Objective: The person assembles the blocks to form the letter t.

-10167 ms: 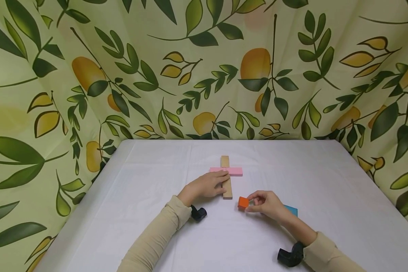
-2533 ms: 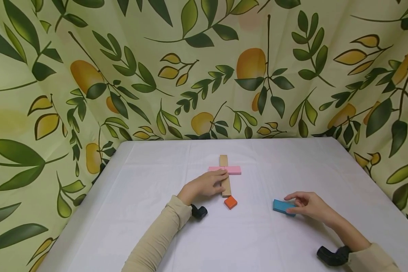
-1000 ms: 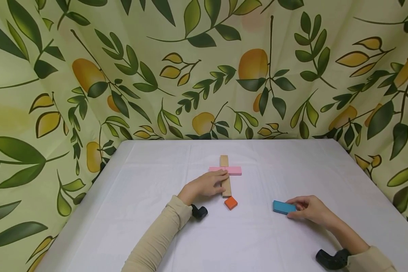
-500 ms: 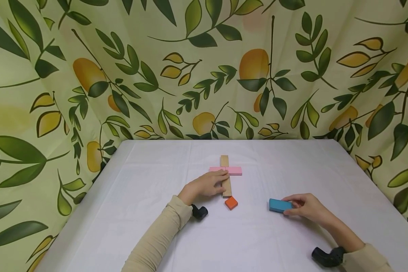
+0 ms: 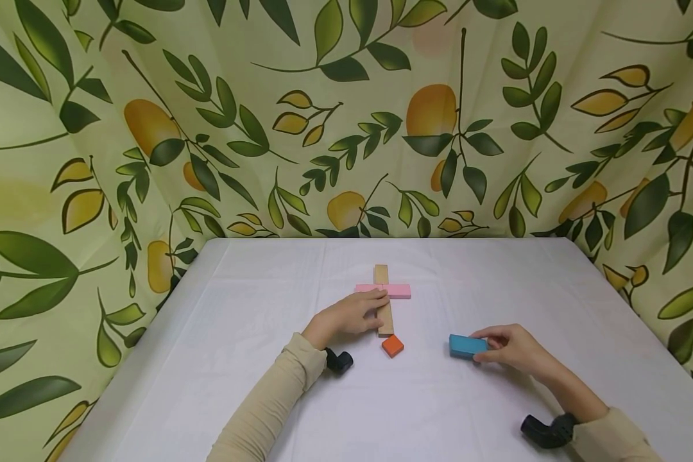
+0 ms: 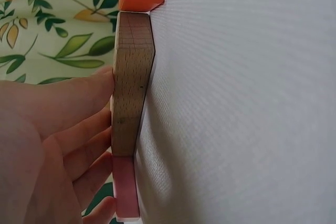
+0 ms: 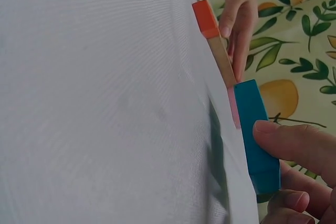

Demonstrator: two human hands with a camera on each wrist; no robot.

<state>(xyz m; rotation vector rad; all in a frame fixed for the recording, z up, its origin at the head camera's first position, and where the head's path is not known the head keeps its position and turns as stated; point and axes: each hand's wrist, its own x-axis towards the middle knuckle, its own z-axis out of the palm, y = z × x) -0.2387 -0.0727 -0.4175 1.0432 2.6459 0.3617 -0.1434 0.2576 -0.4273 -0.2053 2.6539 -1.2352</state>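
Note:
My left hand [image 5: 349,313] rests on a cross of flat wooden blocks, its fingertips reaching across the middle. Under it runs a plain wooden block [image 5: 385,322]; pink blocks [image 5: 401,291] form the crossbar, partly hidden by the fingers, and another plain block [image 5: 381,274] makes the top. An orange block [image 5: 393,346] lies turned like a diamond, one corner at the plain block's near end. To the right, my right hand [image 5: 514,348] pinches the right end of a blue rectangular block [image 5: 466,345] between thumb and fingers. In the right wrist view, this blue block [image 7: 255,135] appears lifted off the cloth.
A white cloth [image 5: 254,282] covers the table. Behind it and at both sides hangs a curtain [image 5: 317,128] with leaves and fruit. Each wrist carries a black camera mount [image 5: 548,431].
The orange block went from my right hand to the near end of the cross. My right hand has since taken the blue block and moved it leftward. My left hand has stayed put.

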